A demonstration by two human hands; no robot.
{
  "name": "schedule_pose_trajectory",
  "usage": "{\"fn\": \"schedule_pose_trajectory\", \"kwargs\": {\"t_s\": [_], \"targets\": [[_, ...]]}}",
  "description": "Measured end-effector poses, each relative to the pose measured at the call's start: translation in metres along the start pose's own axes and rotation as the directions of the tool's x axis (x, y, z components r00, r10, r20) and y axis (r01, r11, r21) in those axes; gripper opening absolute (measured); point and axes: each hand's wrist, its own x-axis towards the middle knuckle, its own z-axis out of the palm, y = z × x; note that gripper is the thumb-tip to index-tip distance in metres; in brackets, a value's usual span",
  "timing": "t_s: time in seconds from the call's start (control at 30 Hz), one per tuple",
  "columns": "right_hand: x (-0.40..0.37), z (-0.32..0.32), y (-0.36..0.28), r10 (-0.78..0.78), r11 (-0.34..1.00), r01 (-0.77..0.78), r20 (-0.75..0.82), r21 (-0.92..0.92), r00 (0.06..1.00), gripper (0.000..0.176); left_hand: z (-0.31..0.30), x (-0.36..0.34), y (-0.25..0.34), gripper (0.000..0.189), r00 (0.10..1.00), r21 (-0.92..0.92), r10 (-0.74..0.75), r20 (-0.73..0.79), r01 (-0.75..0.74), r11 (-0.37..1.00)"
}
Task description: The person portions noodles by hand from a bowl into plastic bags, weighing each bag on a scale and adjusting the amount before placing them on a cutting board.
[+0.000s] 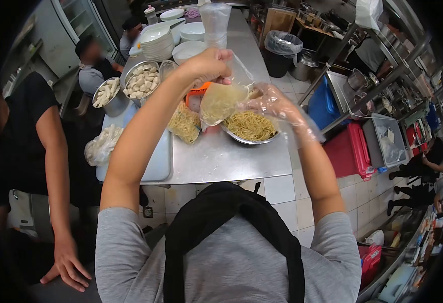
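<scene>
My left hand (212, 66) is closed, pinching the upper edge of a clear plastic bag (224, 103) that hangs with pale noodles in it. At the bag's mouth is my right hand (274, 102), in a loose clear plastic glove, its fingers curled around some noodles and partly hidden by the plastic. Just below, a metal bowl (254, 141) holds a heap of yellow noodles (251, 125). A filled bag of noodles (184, 123) lies on the table left of the hanging bag. Behind them shows an orange-edged object (197, 91), mostly covered.
On the steel table (216, 164) are a white cutting board (153, 164), a bag of pale pieces (102, 145), two metal pots of pale pieces (141, 81), stacked plates (157, 43) and a roll of plastic bags (215, 22). A person's arm (57, 166) is at left.
</scene>
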Motion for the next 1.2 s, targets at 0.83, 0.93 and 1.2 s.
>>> {"fn": "schedule_pose_trajectory", "kwargs": {"t_s": [0.83, 0.93, 1.2], "targets": [[0.031, -0.015, -0.043, -0.825, 0.554, 0.783, -0.056, -0.283, 0.563, 0.019, -0.028, -0.009, -0.012, 0.064, 0.994, 0.288, -0.051, 0.096, 0.021, 0.957], [0.021, -0.016, -0.045, -0.669, 0.698, 0.641, 0.028, -0.318, 0.742, 0.018, -0.018, -0.010, -0.028, 0.067, 0.995, 0.168, -0.062, 0.074, 0.049, 0.985], [0.038, 0.015, 0.083, -0.024, 0.991, 0.012, -0.083, -0.137, 0.996, 0.047, 0.004, -0.031, -0.040, 0.066, 1.000, 0.091, 0.003, -0.011, -0.002, 0.996]]}}
